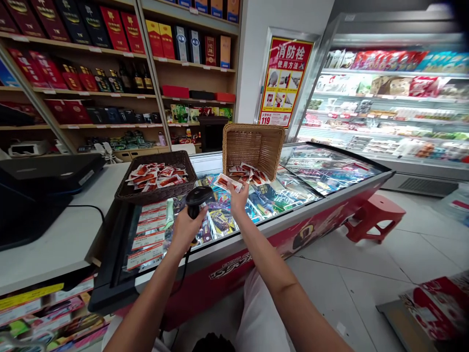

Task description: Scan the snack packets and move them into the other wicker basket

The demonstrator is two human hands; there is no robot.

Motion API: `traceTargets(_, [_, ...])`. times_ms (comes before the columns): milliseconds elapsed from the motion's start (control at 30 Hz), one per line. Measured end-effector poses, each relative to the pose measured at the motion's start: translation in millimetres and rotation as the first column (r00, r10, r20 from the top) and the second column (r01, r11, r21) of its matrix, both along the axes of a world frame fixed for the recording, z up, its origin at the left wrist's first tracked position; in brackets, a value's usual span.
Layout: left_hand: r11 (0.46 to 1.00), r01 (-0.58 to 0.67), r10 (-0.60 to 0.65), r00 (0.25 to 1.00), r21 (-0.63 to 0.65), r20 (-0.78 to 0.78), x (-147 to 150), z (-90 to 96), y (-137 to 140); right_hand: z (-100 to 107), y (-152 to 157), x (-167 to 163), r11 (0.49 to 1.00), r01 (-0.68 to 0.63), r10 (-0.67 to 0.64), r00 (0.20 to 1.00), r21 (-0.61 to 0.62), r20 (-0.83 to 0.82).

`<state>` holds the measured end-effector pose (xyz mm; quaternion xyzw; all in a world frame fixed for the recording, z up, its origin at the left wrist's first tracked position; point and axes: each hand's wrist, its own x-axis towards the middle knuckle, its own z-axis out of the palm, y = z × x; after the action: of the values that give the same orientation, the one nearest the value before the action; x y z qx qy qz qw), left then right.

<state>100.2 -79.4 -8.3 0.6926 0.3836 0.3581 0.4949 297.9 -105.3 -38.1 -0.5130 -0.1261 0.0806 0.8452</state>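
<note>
My left hand (187, 226) is wrapped round the handle of a black barcode scanner (198, 196), whose head points up and to the right above the freezer's glass top. In my right hand (239, 196) is a small red-and-white snack packet (226, 183), pinched near its right end, just in front of a tan wicker basket (253, 146). That basket is tipped towards me, with several like packets (252, 172) at its lower edge. A dark brown wicker basket (123, 188) at the left holds a heap of such packets (156, 177).
Under the baskets is a chest freezer (289, 230) with a glass top and frozen goods inside. A white counter (73, 215) adjoins it at left. A red stool (377, 217) stands on the floor at right, near cartons (432, 308). Shelves of boxes (115, 29) line the back.
</note>
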Motion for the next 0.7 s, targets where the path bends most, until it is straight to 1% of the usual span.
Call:
traceTargets(67, [0.998,-0.007,0.011,0.998,-0.065,0.054,-5.8,5.2,4.6,0.0,2.7,17.7,0.992,0.08,-0.093,0.986,-0.098,-0.136])
traceTargets(133, [0.994,-0.028,0.039,0.993,-0.105,0.107,-14.1,10.9,11.6,6.0,6.5,40.3,0.964,0.158,-0.213,0.94,-0.214,-0.266])
traceTargets(200, [0.991,-0.058,0.076,0.986,-0.121,0.148,-24.2,15.5,20.4,17.2,12.1,63.3,0.937,0.199,-0.287,0.906,-0.286,-0.311])
traceTargets(267, [0.988,-0.086,0.11,0.976,-0.131,0.189,-35.2,18.3,30.7,30.0,20.0,80.0,0.916,0.249,-0.325,0.92,-0.315,-0.218])
traceTargets(333, [0.981,-0.117,0.153,0.958,-0.156,0.241,-46.9,19.7,42.3,40.5,31.1,84.3,0.888,0.33,-0.357,0.933,-0.32,-0.031])
traceTargets(400, [0.966,-0.173,0.224,0.932,-0.193,0.286,-59.1,20.6,55.0,46.0,46.8,73.3,0.87,0.394,-0.366,0.919,-0.295,0.147])
traceTargets(433, [0.954,-0.211,0.27,0.913,-0.214,0.304,-65.3,21.0,61.7,47.1,56.7,62.7,0.875,0.398,-0.345,0.912,-0.276,0.22])
traceTargets(467, [0.939,-0.25,0.318,0.892,-0.236,0.321,-71.5,21.1,68.6,47.3,68.2,49.5,0.888,0.376,-0.295,0.907,-0.264,0.3])
traceTargets(500, [0.921,-0.289,0.367,0.867,-0.26,0.336,-77.5,20.9,75.4,47.2,81.4,34.6,0.904,0.333,-0.213,0.895,-0.27,0.391])
traceTargets(533, [0.904,-0.321,0.41,0.842,-0.283,0.352,-83.4,20.3,82.1,47.2,96.1,18.9,0.915,0.268,-0.096,0.871,-0.303,0.483])
traceTargets(567, [0.888,-0.346,0.444,0.817,-0.305,0.367,-88.8,19.1,88.2,47.8,112.0,3.2,0.909,0.197,0.049,0.825,-0.368,0.564])
traceTargets(600, [0.874,-0.363,0.471,0.798,-0.324,0.377,-93.7,17.4,93.7,49.2,128.6,-11.8,0.875,0.138,0.211,0.755,-0.465,0.621])
traceTargets(633, [0.862,-0.374,0.491,0.784,-0.341,0.381,-97.9,15.3,98.3,51.7,145.4,-25.5,0.808,0.104,0.371,0.674,-0.58,0.638])
traceTargets(667, [0.855,-0.382,0.503,0.775,-0.351,0.382,-101.4,12.8,101.8,55.0,161.9,-37.7,0.714,0.1,0.511,0.602,-0.693,0.614])
traceTargets(700, [0.852,-0.385,0.508,0.771,-0.355,0.384,-104.1,10.2,104.2,59.0,177.5,-48.2,0.605,0.123,0.625,0.539,-0.786,0.565])
